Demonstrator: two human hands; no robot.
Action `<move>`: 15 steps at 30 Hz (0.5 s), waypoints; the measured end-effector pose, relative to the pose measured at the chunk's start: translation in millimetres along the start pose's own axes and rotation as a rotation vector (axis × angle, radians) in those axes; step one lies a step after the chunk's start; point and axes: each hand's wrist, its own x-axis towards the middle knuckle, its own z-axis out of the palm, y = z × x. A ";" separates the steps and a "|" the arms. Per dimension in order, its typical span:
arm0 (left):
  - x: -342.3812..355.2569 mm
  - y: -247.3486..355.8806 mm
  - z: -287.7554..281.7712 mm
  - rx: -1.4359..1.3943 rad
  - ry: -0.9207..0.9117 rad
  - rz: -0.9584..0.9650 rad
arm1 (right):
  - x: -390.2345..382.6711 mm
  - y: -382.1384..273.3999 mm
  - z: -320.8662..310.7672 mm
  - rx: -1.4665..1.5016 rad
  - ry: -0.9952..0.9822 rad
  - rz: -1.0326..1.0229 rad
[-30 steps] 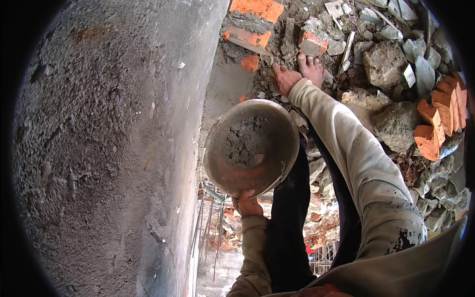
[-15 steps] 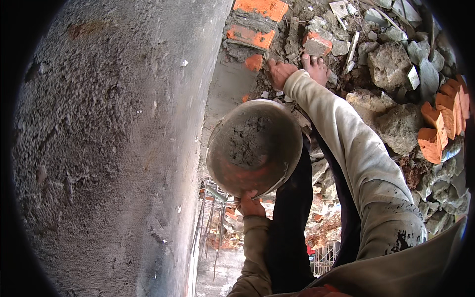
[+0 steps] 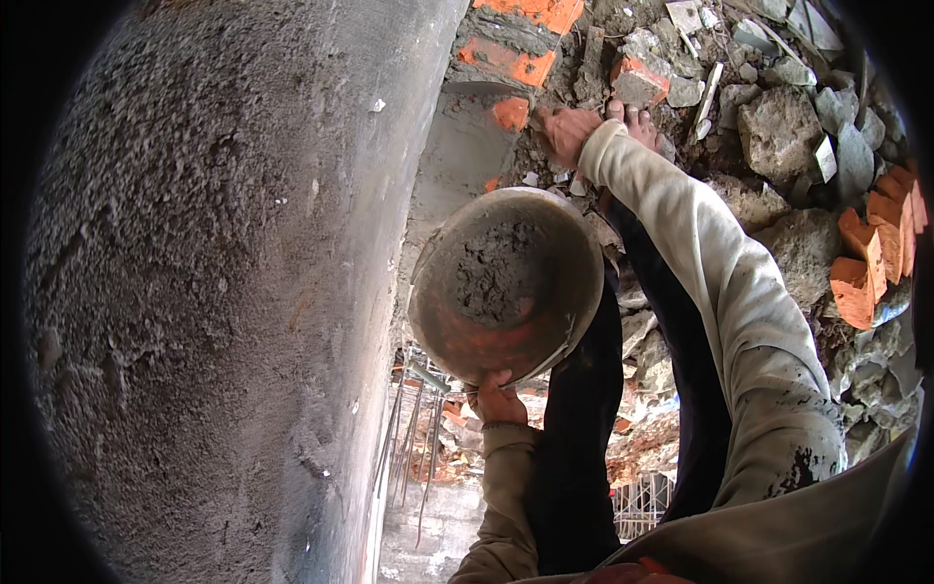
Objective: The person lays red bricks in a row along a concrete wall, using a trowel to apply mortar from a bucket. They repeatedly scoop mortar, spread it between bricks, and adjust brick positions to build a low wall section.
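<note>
A round bucket (image 3: 443, 326) with a lump of wet grey mortar (image 3: 499, 270) inside tilts beside the wall. My left hand (image 3: 500, 399) grips its near rim, with the thumb over the edge. Farther off, my right hand (image 3: 567, 133) is low at the edge of a mortar-smeared brick course (image 3: 506, 61). Its fingers are curled, and whatever they hold is hidden. Smooth grey mortar (image 3: 462, 146) covers the course between that hand and the bucket, with a small orange brick piece (image 3: 510, 113) showing through. Bare toes (image 3: 634, 119) rest just right of my right hand.
A rough grey wall (image 3: 224, 292) fills the left side. Broken stones (image 3: 780, 133), a half brick (image 3: 639, 82) and orange clay pieces (image 3: 861, 268) lie to the right. Thin steel bars (image 3: 409, 438) stick out below the bucket.
The view has shifted slightly, so the brick course and rubble appear a little farther right and up. My left hand stays on the bucket rim; my right hand stays beside the bricks.
</note>
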 end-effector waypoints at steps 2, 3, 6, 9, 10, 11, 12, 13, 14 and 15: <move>-1.5 -1.5 -1.0 -0.036 -0.013 0.015 | -5.4 -12.6 7.7 0.073 -0.030 0.120; -3.5 -1.2 1.4 -0.057 -0.020 0.023 | -4.4 -17.4 13.3 0.140 0.046 0.107; 4.0 -5.9 -9.2 0.122 -0.100 0.137 | -17.6 -19.8 27.9 0.264 0.112 0.191; -1.5 -4.6 -2.9 0.046 -0.060 0.071 | -20.3 -13.9 37.3 0.345 0.155 0.209; -5.9 0.2 5.0 -0.042 -0.021 0.012 | -21.9 -13.1 39.2 0.371 0.191 0.207; 0.3 -2.5 0.5 0.029 -0.049 0.039 | -24.0 -5.3 37.2 0.342 0.202 0.222; 5.9 -9.2 -15.0 0.093 -0.060 0.065 | -25.8 -12.6 25.7 0.483 0.080 0.296; 11.1 -13.3 -22.4 0.153 -0.077 0.093 | -24.1 -21.6 2.6 0.616 -0.039 0.367; 9.1 -11.9 -16.9 0.077 -0.051 0.062 | -22.5 -25.3 -11.9 0.746 -0.152 0.444; 2.3 -6.8 -6.7 0.015 -0.034 0.029 | -19.0 -8.1 -15.1 0.622 -0.160 0.337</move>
